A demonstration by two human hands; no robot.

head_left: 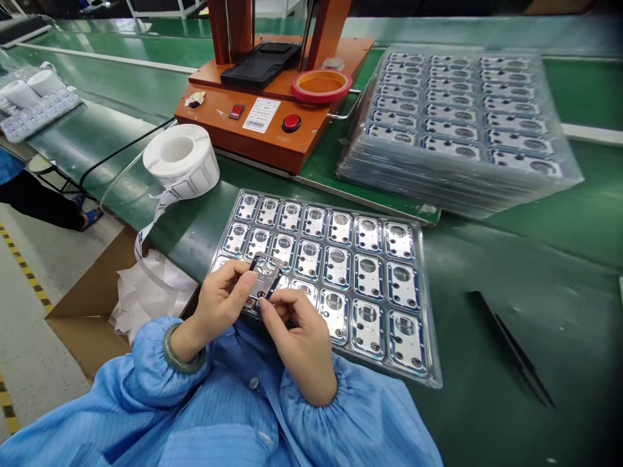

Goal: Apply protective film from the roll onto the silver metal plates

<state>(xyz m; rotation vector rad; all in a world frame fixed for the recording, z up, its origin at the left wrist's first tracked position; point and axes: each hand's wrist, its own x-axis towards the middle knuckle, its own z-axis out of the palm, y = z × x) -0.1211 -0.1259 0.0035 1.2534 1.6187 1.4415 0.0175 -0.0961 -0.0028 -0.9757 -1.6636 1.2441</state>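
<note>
Between my two hands is a small shiny rectangular plate [265, 275] with dark edges and small round holes. My left hand [221, 301] pinches its left side between thumb and fingers. At its lower right edge, my right hand [299, 337] grips with thumb and forefinger; the other fingers are curled and partly hidden. Both hands are over the near left part of a clear plastic tray [433, 344], whose pockets hold rows of similar silver plates [368, 327]. Part of the tray's left side is covered by my hands.
Black tweezers [511, 350] lie at the right. Stacked filled trays [457, 130] stand at the back right, beside an orange press [253, 117] carrying a tape roll [321, 85]. A label roll [180, 159] trails its strip toward a cardboard box [92, 324] holding white paper [150, 292].
</note>
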